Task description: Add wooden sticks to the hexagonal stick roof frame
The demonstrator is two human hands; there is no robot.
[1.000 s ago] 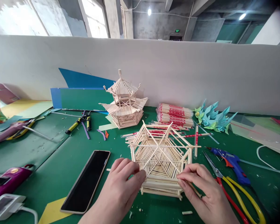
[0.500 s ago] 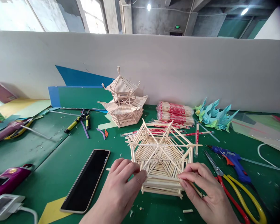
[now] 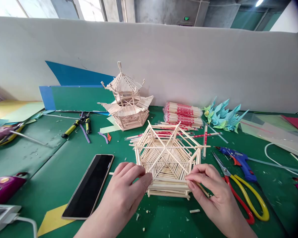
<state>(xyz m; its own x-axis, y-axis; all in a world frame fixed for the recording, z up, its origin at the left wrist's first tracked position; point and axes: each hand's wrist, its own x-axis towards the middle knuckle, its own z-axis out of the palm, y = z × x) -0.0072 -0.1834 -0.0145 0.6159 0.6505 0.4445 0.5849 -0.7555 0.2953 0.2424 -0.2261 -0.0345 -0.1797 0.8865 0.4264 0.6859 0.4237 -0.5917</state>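
Note:
A six-sided frame of thin wooden sticks (image 3: 168, 189) sits on the table before me, with sticks crossing over its top. My left hand (image 3: 130, 185) pinches at its front left corner, where a pale stick end (image 3: 111, 173) pokes out beyond the knuckles. At the front right corner, my right hand (image 3: 211, 191) has thumb and forefinger pressed together. Between both hands runs a thin wooden stick (image 3: 167, 179) along the front top edge. My fingertips hide its two ends. Another stick's end shows beneath the right fingers.
Behind stands a finished-looking stick pagoda (image 3: 131, 109), beside bundled wooden sticks (image 3: 182, 114) and blue-green folded paper (image 3: 225, 114). To the right lie scissors (image 3: 238, 188) and a blue glue gun (image 3: 238, 162). A phone (image 3: 89, 186) and pliers (image 3: 75, 126) lie left.
The whole view has shifted, so things appear slightly higher and further left. Both hands keep their places at the frame's front corners.

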